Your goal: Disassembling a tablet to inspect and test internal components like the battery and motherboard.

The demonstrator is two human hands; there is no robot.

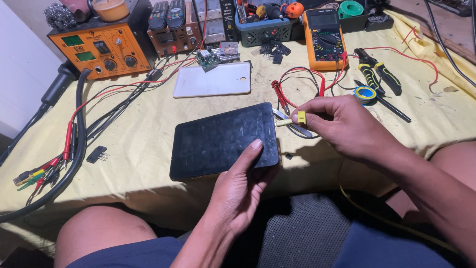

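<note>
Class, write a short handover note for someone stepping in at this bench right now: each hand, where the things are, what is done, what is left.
Left hand: grips the dark tablet by its near right corner, thumb on the glass, screen up at the table edge.
Right hand: pinches a small yellow tool at the tablet's right edge.
White back cover lies apart, further back on the yellow cloth.
Done: back cover is off.
Left: whether the edge has opened cannot be told.

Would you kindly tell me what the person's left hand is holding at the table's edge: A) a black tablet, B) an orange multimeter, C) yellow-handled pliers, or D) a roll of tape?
A: the left hand grips the black tablet by its near corner, thumb on the screen.
</note>
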